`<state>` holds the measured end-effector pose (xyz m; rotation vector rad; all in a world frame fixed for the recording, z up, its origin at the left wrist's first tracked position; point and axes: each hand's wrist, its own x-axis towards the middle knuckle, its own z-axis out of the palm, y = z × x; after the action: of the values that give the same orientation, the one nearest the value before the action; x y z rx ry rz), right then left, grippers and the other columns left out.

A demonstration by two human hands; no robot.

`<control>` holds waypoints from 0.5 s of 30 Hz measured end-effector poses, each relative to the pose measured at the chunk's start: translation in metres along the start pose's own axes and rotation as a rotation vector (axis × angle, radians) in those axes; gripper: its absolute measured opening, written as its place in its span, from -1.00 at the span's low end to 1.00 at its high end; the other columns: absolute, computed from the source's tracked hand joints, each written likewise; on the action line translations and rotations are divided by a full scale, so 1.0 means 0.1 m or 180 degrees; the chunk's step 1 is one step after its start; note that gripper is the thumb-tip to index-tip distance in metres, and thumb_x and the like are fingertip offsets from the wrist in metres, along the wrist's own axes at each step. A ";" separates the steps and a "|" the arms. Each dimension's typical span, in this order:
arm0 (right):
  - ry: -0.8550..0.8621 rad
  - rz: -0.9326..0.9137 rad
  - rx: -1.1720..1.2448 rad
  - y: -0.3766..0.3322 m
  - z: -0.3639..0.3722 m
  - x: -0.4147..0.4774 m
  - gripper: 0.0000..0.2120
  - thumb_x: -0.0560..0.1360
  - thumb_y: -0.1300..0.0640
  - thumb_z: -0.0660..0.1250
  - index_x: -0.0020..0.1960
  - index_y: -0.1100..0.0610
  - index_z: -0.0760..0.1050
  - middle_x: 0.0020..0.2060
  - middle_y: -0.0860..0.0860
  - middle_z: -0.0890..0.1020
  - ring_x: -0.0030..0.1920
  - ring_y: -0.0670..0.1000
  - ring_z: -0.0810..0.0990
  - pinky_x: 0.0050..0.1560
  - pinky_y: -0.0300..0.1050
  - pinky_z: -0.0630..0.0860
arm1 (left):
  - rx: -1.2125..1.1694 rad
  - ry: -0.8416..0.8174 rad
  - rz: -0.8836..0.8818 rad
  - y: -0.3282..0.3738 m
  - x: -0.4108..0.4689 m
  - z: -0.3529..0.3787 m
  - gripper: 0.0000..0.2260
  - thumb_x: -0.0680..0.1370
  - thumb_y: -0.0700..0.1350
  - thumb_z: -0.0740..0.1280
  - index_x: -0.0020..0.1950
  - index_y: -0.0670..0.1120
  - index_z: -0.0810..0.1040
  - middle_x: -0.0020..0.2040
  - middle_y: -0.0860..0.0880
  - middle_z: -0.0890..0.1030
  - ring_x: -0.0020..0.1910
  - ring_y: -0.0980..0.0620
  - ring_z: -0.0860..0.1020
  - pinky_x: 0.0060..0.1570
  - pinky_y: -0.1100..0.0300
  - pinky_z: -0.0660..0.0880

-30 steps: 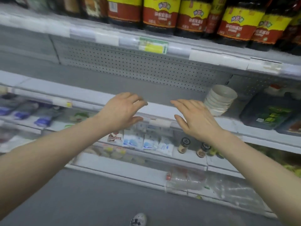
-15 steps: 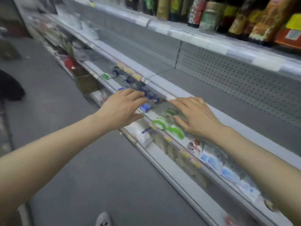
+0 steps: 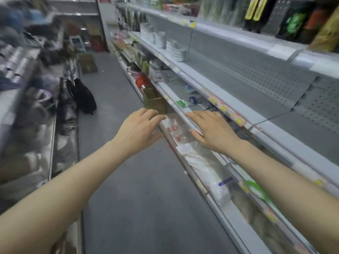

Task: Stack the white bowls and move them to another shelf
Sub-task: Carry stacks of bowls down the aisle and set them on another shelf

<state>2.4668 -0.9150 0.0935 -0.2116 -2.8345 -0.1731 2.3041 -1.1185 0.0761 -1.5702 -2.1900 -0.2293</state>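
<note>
Stacks of white bowls (image 3: 178,52) stand far down the grey shelf (image 3: 229,70) on the right, with more white dishes (image 3: 154,36) behind them. Both my arms reach forward, well short of the bowls. My left hand (image 3: 140,128) hovers over the aisle floor, fingers relaxed and empty. My right hand (image 3: 211,130) hangs over the edge of a lower shelf, fingers straight, holding nothing.
Bottles and packets (image 3: 275,17) line the top shelf. Lower shelves hold bagged goods (image 3: 207,171) and a cardboard box (image 3: 155,103). A black bag (image 3: 83,96) lies on the grey aisle floor beside cluttered left-hand shelving (image 3: 27,107). Boxes stand at the aisle's far end.
The view has swung left along the aisle. The stack of bowls seen on the right a second ago is out of frame; other bowls show far ahead. Both hands stay empty and outstretched.
</note>
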 end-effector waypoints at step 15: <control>-0.0017 -0.0673 -0.0024 0.36 1.37 3.61 -0.49 0.55 -0.10 0.24 0.45 0.05 0.34 0.24 -0.01 0.54 0.16 0.11 0.53 0.13 0.06 0.44 | 0.0124 0.0038 -0.0881 -2.81 1.41 1.32 -0.49 0.42 0.09 0.50 0.31 -0.04 0.51 0.13 -0.05 0.58 0.02 -0.15 0.55 -0.02 -0.05 0.57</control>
<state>2.0924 -0.8149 0.0741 0.0869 -2.8577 -0.2277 1.9724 -1.0437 0.0527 -1.2384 -2.3833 -0.2765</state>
